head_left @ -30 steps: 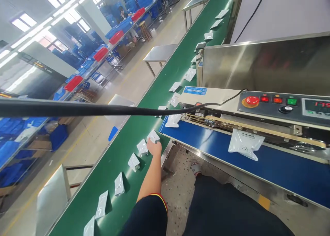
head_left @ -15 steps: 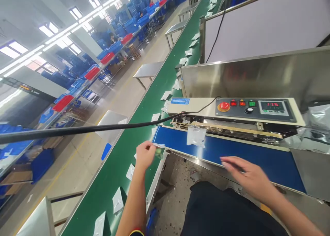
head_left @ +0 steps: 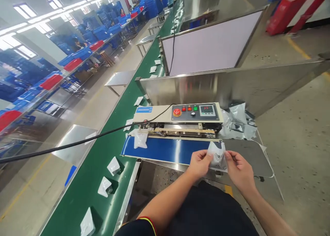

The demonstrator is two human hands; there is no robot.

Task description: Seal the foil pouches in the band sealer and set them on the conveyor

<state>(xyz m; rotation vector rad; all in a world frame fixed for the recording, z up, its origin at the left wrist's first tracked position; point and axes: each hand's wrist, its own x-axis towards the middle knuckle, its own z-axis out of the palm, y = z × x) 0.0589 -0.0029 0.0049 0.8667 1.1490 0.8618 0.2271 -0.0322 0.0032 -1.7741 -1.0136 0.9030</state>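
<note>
My left hand [head_left: 199,164] and my right hand [head_left: 238,170] both pinch the edges of a white plastic pouch [head_left: 217,157] with dark print, just above the near edge of the blue conveyor belt [head_left: 165,150]. The belt runs along the front of a band sealing machine [head_left: 177,117], which has a control panel [head_left: 197,112] with a red stop button and a digital display. A second clear-white pouch [head_left: 140,140] lies at the belt's left end, by the sealer's feed. My hands are right of it.
A heap of silver pouches [head_left: 235,122] lies behind the sealer on a steel table [head_left: 247,157]. Left runs a green conveyor [head_left: 121,164] with several white pouches, and a black cable [head_left: 77,145] crosses above it. Blue crates fill racks beyond, with co-workers far off.
The view has pulled back and swung right. Both hands now hold a pouch together over the belt's near edge. The pouch on the blue belt has travelled left toward the belt's end.
</note>
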